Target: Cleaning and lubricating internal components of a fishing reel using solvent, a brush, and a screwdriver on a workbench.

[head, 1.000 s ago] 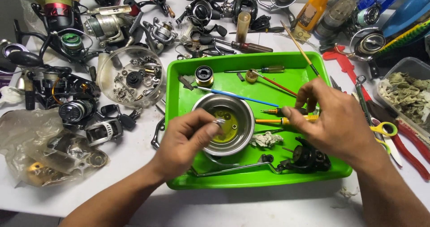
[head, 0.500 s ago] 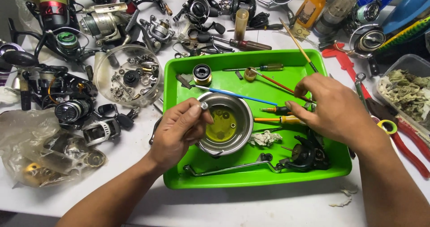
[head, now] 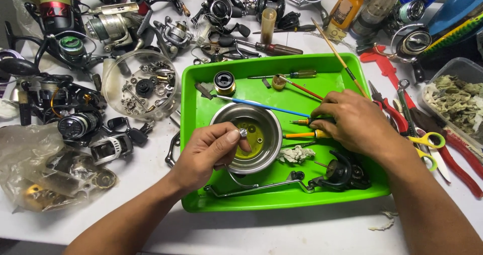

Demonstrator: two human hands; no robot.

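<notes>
Pinches a small silvery ring [head: 243, 132] between thumb tip and forefinger of the left hand [head: 209, 152], grip closed tight on it, other fingers curled loosely beneath. Holds it just over the near left rim of a steel bowl [head: 269, 118], above a shallow pool of yellowish liquid [head: 251, 143] with another tiny part lying in it. Appears to be mid-handling of that one piece at the bowl, ring lifted clear of the liquid and turned up toward the camera. Calls for a steady, light pinch in any move from here, judging by how small and likely slick the ring is, and for keeping it over the bowl or the green tray [head: 198, 114] so a slip lands somewhere findable. Comes in low from the bottom left with the forearm, wrist nearly straight, palm turned inward. Lays the right hand [head: 354, 121] palm down across the tray's right half, fingertips set on the dark handle of a small screwdriver [head: 302, 121]; cannot tell whether pinched or merely touched. Leaves an orange-handled screwdriver [head: 302, 135] just beside it, a blue-shafted brush [head: 261, 105] slanting past the bowl's far rim, a crumpled rag scrap [head: 297, 155] and a black reel body [head: 342, 173] nearer the front wall. Shares the white tabletop [head: 302, 230] with a clear round dish of small parts [head: 143, 86] left of the tray and yellow-handled scissors [head: 427, 144] to the right.
</notes>
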